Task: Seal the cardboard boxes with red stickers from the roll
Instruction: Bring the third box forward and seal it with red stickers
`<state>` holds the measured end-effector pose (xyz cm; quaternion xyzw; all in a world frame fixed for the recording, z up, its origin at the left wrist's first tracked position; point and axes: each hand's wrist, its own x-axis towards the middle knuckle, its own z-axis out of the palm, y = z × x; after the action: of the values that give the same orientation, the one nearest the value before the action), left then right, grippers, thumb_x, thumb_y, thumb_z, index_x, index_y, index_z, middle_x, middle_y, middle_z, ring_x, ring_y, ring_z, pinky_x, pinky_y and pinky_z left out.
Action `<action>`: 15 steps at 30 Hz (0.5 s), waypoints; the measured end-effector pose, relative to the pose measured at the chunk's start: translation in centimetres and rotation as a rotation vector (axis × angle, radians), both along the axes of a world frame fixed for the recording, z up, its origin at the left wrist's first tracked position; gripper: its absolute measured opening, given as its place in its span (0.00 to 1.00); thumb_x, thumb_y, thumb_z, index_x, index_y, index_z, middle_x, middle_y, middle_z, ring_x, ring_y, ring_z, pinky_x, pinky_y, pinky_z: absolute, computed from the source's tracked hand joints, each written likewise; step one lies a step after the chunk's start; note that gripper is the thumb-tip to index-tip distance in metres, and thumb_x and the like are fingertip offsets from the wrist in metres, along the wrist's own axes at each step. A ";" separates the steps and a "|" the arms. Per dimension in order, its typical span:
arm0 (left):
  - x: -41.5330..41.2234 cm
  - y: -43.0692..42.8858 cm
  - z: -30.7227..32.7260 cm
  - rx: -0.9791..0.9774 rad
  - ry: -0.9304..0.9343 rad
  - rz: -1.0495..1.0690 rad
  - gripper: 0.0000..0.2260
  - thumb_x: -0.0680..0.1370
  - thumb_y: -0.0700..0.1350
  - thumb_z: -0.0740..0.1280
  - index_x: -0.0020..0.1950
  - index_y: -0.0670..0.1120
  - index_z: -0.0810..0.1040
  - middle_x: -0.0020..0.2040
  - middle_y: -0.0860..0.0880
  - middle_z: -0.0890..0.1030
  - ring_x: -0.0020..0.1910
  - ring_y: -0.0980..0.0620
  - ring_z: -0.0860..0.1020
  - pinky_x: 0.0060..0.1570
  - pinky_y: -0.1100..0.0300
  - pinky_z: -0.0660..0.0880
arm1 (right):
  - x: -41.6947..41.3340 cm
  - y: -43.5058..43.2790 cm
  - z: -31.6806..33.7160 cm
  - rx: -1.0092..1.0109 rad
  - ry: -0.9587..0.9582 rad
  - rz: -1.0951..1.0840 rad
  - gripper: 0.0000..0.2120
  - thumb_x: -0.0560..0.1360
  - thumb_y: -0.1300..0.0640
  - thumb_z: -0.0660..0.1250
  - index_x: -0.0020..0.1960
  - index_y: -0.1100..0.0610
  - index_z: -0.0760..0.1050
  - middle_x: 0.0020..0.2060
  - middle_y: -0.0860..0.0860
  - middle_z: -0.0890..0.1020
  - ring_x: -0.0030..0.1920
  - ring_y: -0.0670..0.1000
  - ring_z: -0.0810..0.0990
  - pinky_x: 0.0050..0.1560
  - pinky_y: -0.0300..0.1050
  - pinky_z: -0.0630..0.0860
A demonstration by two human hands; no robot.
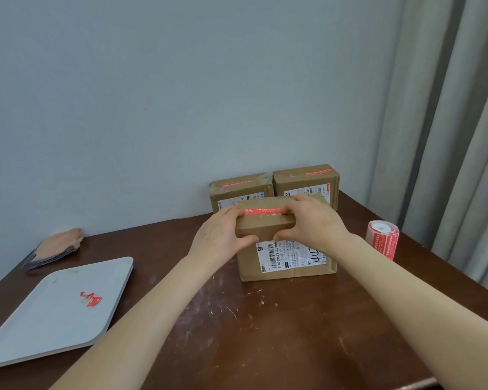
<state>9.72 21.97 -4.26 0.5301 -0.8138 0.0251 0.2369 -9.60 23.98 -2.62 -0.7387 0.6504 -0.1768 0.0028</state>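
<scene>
Front box (pixel 282 235), sticker (pixel 261 211) ends under hands.

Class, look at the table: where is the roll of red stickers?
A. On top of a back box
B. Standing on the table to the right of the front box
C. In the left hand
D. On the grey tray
B: the roll of red stickers stands on the table, right of the front box.

Two bare forearms, no sleeves in view, left hand (pixel 223 235) and right hand (pixel 313 220) both ungloved, no rings on the visible fingers (pixel 248 240), no watch or band at the wrists behind them, nails short and unpainted where visible
</scene>
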 end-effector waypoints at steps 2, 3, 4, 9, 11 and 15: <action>0.0 -0.1 0.1 0.013 0.011 0.008 0.30 0.71 0.59 0.70 0.69 0.48 0.67 0.66 0.52 0.72 0.64 0.54 0.71 0.59 0.61 0.68 | 0.0 -0.2 0.1 0.011 -0.015 -0.004 0.32 0.65 0.37 0.74 0.62 0.53 0.73 0.54 0.48 0.73 0.55 0.49 0.73 0.54 0.49 0.75; 0.0 -0.1 0.2 0.020 0.017 0.008 0.31 0.71 0.59 0.70 0.69 0.48 0.66 0.65 0.52 0.71 0.63 0.54 0.71 0.58 0.61 0.69 | 0.0 -0.3 0.1 0.017 -0.021 -0.008 0.34 0.64 0.37 0.74 0.64 0.52 0.71 0.56 0.48 0.73 0.57 0.50 0.73 0.56 0.50 0.75; 0.0 -0.2 0.3 0.023 0.014 0.004 0.32 0.70 0.59 0.71 0.70 0.48 0.65 0.65 0.51 0.71 0.63 0.53 0.71 0.58 0.60 0.69 | 0.0 -0.4 0.1 0.021 -0.019 -0.012 0.38 0.64 0.37 0.74 0.67 0.53 0.69 0.59 0.49 0.72 0.60 0.50 0.72 0.58 0.50 0.74; -0.4 -0.8 0.5 0.007 -0.109 0.029 0.38 0.68 0.64 0.70 0.74 0.52 0.61 0.67 0.50 0.64 0.63 0.52 0.68 0.53 0.57 0.75 | 0.2 -0.8 0.0 0.029 0.026 -0.021 0.44 0.61 0.33 0.73 0.72 0.50 0.64 0.64 0.51 0.68 0.66 0.53 0.66 0.62 0.55 0.72; -0.5 -1.0 0.5 0.002 -0.143 0.052 0.37 0.68 0.65 0.69 0.72 0.53 0.62 0.67 0.50 0.63 0.64 0.52 0.67 0.51 0.57 0.75 | 0.3 -0.9 0.0 0.036 0.045 -0.025 0.43 0.61 0.32 0.72 0.71 0.49 0.65 0.62 0.51 0.68 0.66 0.53 0.66 0.61 0.55 0.72; -0.5 -1.0 0.3 -0.008 -0.173 0.068 0.35 0.68 0.66 0.68 0.71 0.54 0.64 0.67 0.51 0.64 0.64 0.52 0.66 0.51 0.57 0.74 | 0.3 -1.0 -0.3 0.019 0.087 -0.029 0.41 0.62 0.30 0.70 0.69 0.48 0.68 0.62 0.51 0.68 0.65 0.52 0.66 0.60 0.53 0.73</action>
<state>9.27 20.97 -3.96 0.5521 -0.8128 0.0823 0.1668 -9.27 22.98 -2.96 -0.7362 0.6622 -0.1384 -0.0209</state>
